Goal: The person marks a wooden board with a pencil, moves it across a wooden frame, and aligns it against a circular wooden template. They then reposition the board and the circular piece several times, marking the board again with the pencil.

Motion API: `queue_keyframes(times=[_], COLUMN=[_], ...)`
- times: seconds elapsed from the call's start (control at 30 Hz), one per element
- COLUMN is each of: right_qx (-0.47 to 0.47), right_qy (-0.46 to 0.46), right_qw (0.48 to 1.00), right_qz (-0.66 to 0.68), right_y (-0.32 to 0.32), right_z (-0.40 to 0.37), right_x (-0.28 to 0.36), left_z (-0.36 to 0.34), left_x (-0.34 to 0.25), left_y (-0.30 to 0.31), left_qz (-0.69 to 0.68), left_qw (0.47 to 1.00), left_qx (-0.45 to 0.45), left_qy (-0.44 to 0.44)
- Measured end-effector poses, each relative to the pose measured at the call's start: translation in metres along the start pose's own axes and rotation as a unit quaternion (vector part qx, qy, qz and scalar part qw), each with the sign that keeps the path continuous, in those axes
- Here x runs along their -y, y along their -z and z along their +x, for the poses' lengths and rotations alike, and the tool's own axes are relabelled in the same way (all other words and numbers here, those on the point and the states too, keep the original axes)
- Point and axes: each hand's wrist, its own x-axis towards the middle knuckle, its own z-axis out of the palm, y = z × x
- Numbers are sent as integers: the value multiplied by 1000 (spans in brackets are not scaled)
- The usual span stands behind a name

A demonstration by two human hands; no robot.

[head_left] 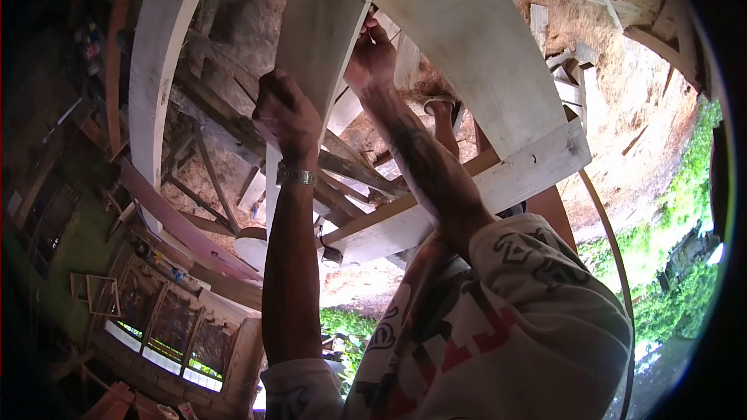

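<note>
Two hands grip the middle curved plank (323, 23), one at each edge.
Three pale curved planks fan over sandy ground (622, 85). The broadest plank (467, 47) lies just right of the held one with a narrow gap between them, and the thin outer plank (156, 54) stands well apart at left, with open framing between. A cross batten (475, 190) spans their near ends. The left hand (286, 113) is clenched on the left edge. The right hand (372, 54), fingers curled tight, sits in the gap. A sandalled foot (441, 105) stands just beyond.

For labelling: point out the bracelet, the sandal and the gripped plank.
bracelet (296, 176): head view, middle of band.
sandal (440, 98): head view, top strap.
plank (320, 31): head view, bare face, upper part.
</note>
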Motion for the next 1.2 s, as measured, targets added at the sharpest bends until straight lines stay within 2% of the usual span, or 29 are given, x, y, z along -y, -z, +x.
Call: queue_keyframes(times=[0.07,0.27,0.37,0.67,0.77,0.87,0.97,1.07,1.17,1.2], right_qx=[-97,40,56,107,82,-17,-156,-151,-143,-139], right_qy=[36,-63,-108,-90,-84,-50,31,9,-7,9], right_qw=[991,997,992,988,988,984,914,888,891,910], right_qz=[-80,-12,23,-69,-98,-171,-372,-434,-431,-391], right_y=[-11,-13,-15,-13,0,6,-15,-17,-13,-11], right_z=[-1,18,21,34,43,44,36,34,35,35], right_x=[-12,-15,-14,-13,-7,-8,-25,-27,-24,-22], left_z=[0,1,-1,0,-1,0,0,0,-1,-1], left_x=[4,-7,-7,-6,-2,0,-4,-2,3,3], left_y=[-2,4,3,2,0,-2,1,0,-1,-2], left_qz=[-24,-33,-39,-35,-36,-38,-30,-38,-25,-35], left_qw=[1000,998,998,999,999,999,999,999,999,999], left_qx=[3,23,18,11,6,-5,8,11,13,9], left_qy=[6,49,40,26,21,11,23,35,21,25])
